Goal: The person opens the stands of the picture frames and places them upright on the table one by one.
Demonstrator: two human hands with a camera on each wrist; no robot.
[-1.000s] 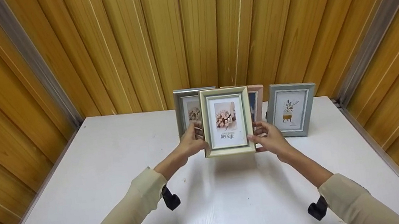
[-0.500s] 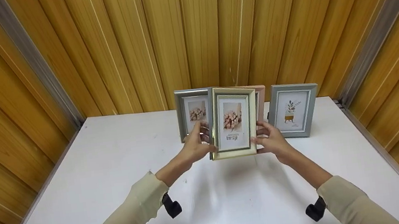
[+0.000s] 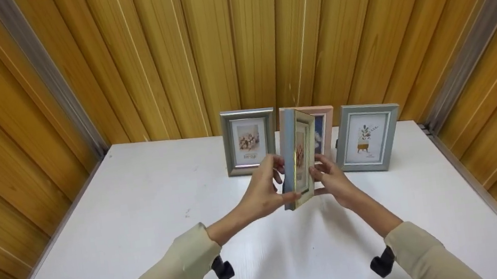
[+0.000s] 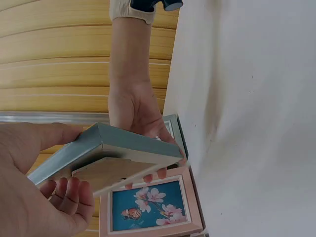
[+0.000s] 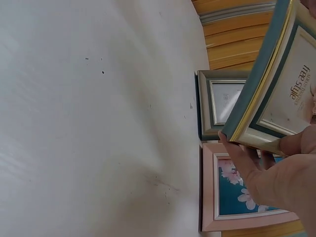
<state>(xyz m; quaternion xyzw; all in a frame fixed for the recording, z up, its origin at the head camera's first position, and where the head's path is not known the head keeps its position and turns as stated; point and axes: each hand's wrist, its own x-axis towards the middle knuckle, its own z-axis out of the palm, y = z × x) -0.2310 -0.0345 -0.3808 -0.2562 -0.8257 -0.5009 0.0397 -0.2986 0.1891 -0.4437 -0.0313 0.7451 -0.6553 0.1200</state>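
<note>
A cream and gold picture frame [image 3: 305,165] with blue-grey sides is held up between both hands, turned so that its left edge points toward me. The left hand [image 3: 264,189] grips that near edge, thumb in front and fingers behind. On the far edge the right hand [image 3: 333,179] pinches the frame with its thumb on the front. In the left wrist view, the frame's back and blue-grey side [image 4: 133,143] show between the hands. Behind it stands a pink picture frame [image 3: 322,125] with a blossom picture, partly hidden.
A grey-brown picture frame [image 3: 228,146] with a silver trim stands upright left of the pink one. To the right stands a grey-green picture frame [image 3: 386,141] with a plant print. All rest on the white table [image 3: 152,208], before a wood-panelled wall [image 3: 208,45].
The held frame has turned from facing me to nearly edge-on, its left side swinging toward me. The left hand has moved right and nearer with it, uncovering the grey-brown frame.
</note>
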